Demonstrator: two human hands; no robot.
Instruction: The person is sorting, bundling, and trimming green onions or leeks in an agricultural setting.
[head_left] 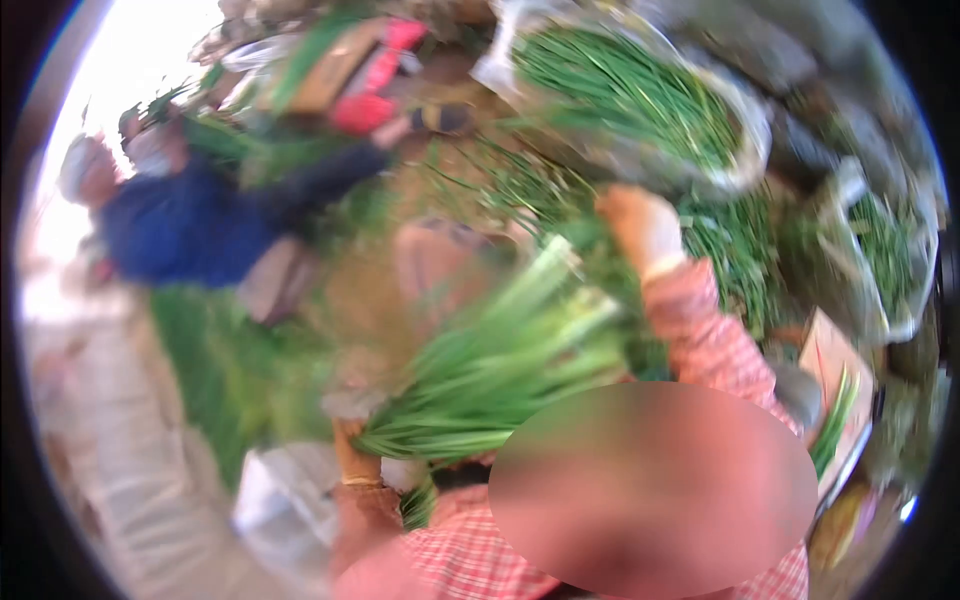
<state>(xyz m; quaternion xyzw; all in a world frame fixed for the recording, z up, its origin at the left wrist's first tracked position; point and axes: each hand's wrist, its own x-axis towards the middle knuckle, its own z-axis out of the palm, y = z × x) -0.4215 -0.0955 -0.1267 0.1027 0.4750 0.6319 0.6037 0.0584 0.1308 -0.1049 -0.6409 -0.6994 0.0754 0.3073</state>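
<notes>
A large bunch of green onions [500,340] slants across the middle, its pale stem ends up and to the right and its leaf tips down at the left. My left hand [350,440] is closed around the leafy end. My right hand [640,228] is raised beyond the stem ends, apart from the bunch. Its fingers look curled, but motion blur hides what they hold, if anything. Loose thin greens [520,185] lie on the ground to the left of this hand, and cut greens [735,250] are heaped to its right.
A clear plastic bag of long greens [630,95] lies at the top, another bag of greens [890,250] at the right. A person in blue [190,230] sits at the left beside a green heap [220,370]. A board with green stalks [835,410] lies at right.
</notes>
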